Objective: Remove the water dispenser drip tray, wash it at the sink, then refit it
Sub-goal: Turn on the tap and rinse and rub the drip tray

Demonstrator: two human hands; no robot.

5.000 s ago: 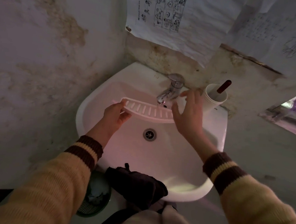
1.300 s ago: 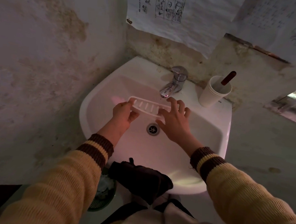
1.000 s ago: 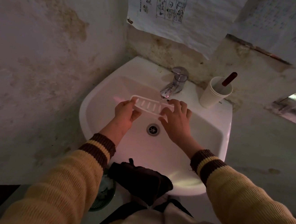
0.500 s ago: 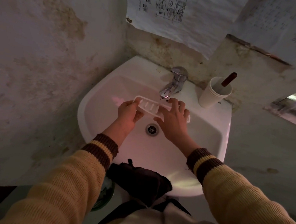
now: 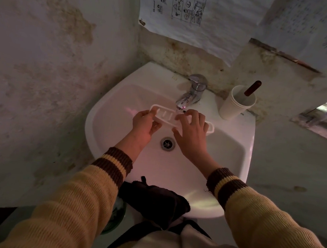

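Note:
The white slotted drip tray (image 5: 164,115) is held level over the basin of the white sink (image 5: 108,122), just under the spout of the chrome tap (image 5: 191,94). My left hand (image 5: 144,125) grips the tray near its left end. My right hand (image 5: 192,132) lies on top of the tray's middle with the fingers spread, and the fingertips rest on the slotted surface. The tray's right end (image 5: 210,128) sticks out past that hand. The drain (image 5: 167,143) lies below, between my two hands.
A white cup (image 5: 234,105) with a brown-handled item in it stands on the sink's back right corner. A dark cloth (image 5: 155,201) hangs over the sink's front rim. Stained walls close in on the left and behind. A green bin (image 5: 116,215) sits on the floor under the sink.
My right hand came off the tap area and onto the tray, and it has slid along the tray's top. The tray has shifted a little under the spout.

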